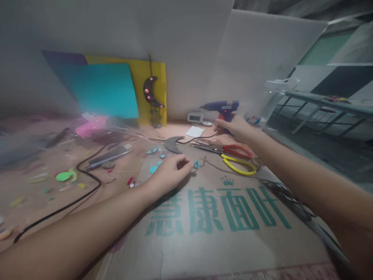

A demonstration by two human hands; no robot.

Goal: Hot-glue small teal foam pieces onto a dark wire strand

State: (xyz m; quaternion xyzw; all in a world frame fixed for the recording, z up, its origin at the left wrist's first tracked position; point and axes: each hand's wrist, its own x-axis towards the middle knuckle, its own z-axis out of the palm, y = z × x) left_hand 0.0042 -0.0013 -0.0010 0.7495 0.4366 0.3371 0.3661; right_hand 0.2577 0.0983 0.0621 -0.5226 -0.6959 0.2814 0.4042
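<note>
My right hand is closed round the handle of a dark blue glue gun with a small red light, its nozzle pointing left. Over the cardboard, my left hand pinches a small turquoise piece at its fingertips. A thin cord runs from that piece to the right. Just beyond my left hand lies a grey crescent moon shape. More turquoise bits are scattered left of my fingers. Scissors with red and yellow handles lie between my hands.
Printed cardboard covers the near table. A decorated dark crescent hangs before a yellow sheet, beside a turquoise sheet. A white digital timer stands behind. A black cable and clay scraps lie left.
</note>
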